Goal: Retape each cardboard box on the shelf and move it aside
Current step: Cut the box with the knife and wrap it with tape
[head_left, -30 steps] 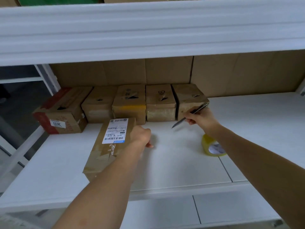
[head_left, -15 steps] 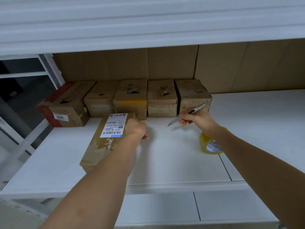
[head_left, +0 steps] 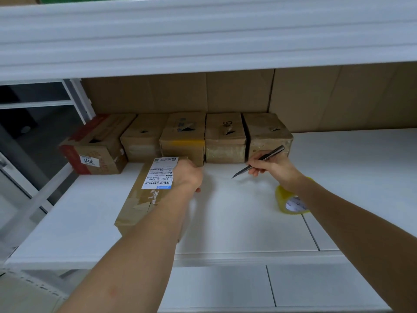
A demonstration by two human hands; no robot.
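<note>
A long cardboard box point(head_left: 144, 199) with a white shipping label lies on the white shelf point(head_left: 237, 218), angled toward the back row. My left hand point(head_left: 188, 175) grips its far right end. My right hand point(head_left: 274, 167) holds a slim grey utility knife point(head_left: 258, 161), blade pointing left and down, just in front of the rightmost box point(head_left: 267, 136) of the back row. A yellow-rimmed roll of clear tape point(head_left: 288, 203) stands on the shelf, partly hidden under my right forearm.
Several taped cardboard boxes line the back, from a red-printed one point(head_left: 97, 147) at the left to the box marked in black pen point(head_left: 225, 138). Cardboard sheets cover the rear wall. The upper shelf edge point(head_left: 203, 41) hangs overhead. Bare shelf stretches to the right.
My left hand has pushed the labelled box a little farther back toward the row. My right hand with the knife has stayed in front of the rightmost box.
</note>
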